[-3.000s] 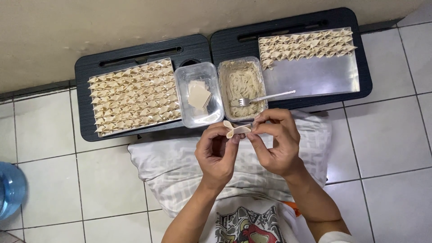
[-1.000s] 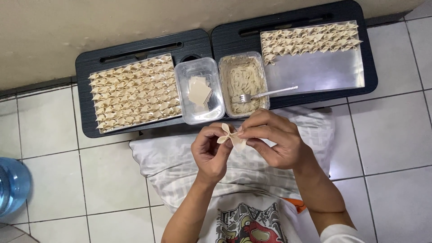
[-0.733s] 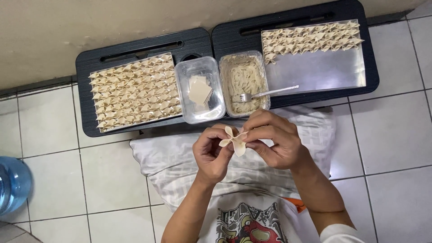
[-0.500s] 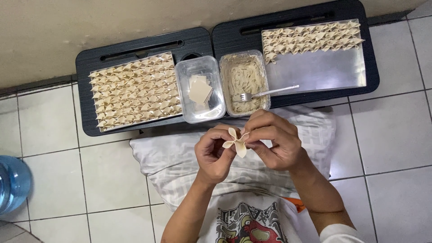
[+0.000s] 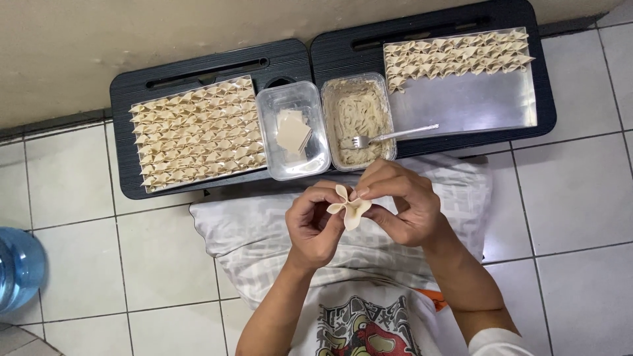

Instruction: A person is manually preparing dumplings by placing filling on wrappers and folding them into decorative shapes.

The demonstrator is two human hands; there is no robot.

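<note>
both hands pinch one folded wonton (image 5: pixel 349 209) above a pillow (image 5: pixel 264 237) on the lap: the left hand (image 5: pixel 315 224) grips its near wings, the right hand (image 5: pixel 399 204) its far edge. it looks light, soft and easily torn, probably damp at the seam, so best held by the wing tips. ahead lie a full tray (image 5: pixel 194 135), a wrapper tub (image 5: pixel 292 132) and a filling tub (image 5: pixel 358 118) with a fork (image 5: pixel 389 136).

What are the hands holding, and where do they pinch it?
A folded dumpling wrapper, pinched at its middle by the left hand and right hand.
</note>
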